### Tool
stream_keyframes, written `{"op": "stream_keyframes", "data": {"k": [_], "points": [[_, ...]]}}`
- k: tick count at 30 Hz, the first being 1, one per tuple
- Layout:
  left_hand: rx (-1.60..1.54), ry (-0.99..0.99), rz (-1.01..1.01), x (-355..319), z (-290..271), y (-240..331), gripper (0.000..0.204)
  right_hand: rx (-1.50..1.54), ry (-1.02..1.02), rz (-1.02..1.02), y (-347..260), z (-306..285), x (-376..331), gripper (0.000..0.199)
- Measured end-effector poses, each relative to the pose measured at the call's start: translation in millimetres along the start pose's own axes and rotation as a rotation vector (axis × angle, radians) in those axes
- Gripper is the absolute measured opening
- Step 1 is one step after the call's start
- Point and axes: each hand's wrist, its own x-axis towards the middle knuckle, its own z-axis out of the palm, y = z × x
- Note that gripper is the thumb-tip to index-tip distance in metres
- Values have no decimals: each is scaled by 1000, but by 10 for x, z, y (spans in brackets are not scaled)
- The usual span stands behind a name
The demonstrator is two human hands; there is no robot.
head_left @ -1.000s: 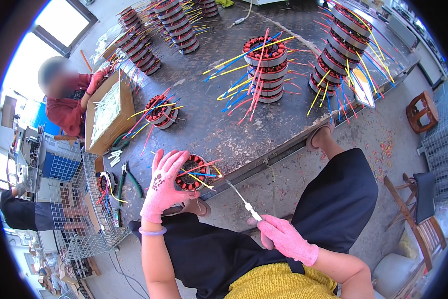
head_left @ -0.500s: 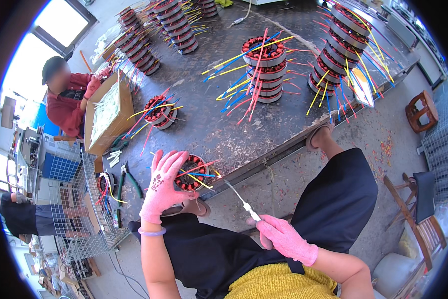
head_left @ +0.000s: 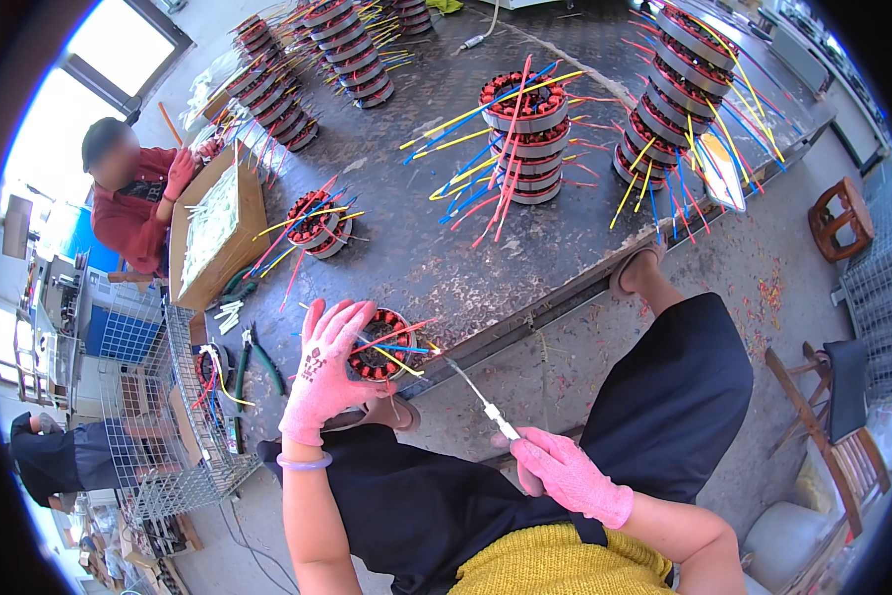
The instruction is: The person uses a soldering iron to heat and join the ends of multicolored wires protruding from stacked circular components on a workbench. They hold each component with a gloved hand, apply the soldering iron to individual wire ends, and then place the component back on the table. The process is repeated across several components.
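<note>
Starting from the far left, there's a wire mesh basket [head_left: 133, 382], then a co-worker's dark red sleeve [head_left: 136, 236] behind a cardboard box [head_left: 236, 243] of thin white strips. Green-handled pliers [head_left: 265, 365] lie with the handles toward the wearer, which seems handy for grabbing.

Next up, the left hand [head_left: 327, 372], in a knit pink glove, curls round the left side of a wound stator [head_left: 372, 367] right at the near edge of the tabletop [head_left: 416, 233]. Looks like that grip keeps the ring from sliding. It's a squat ring of glossy red coils, and its red, blue and yellow leads [head_left: 403, 347] poke out rightward, facing the tool.

That tool [head_left: 498, 414], kinda like a soldering iron, has a slim metal tip and a white collar. The tip's just beside the lead ends; can't tell if they touch. Behind it, a short stator stack [head_left: 530, 149] bristles with smooth, bendy wires. The right hand [head_left: 570, 471] is closed around the handle, well back from the tip, probably for safety. Farther right, a taller stator stack [head_left: 674, 99] leans in view, dull grey metal bands between red windings.
</note>
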Motion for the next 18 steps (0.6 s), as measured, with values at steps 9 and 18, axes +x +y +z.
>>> {"op": "stream_keyframes", "data": {"k": [9,18], "points": [[0,3,-31,3,-42,50,98,80,-2,33,18,0,3,35],[-49,-18,29,-15,-53,-2,90,-8,30,11,-37,-20,1,34]]}}
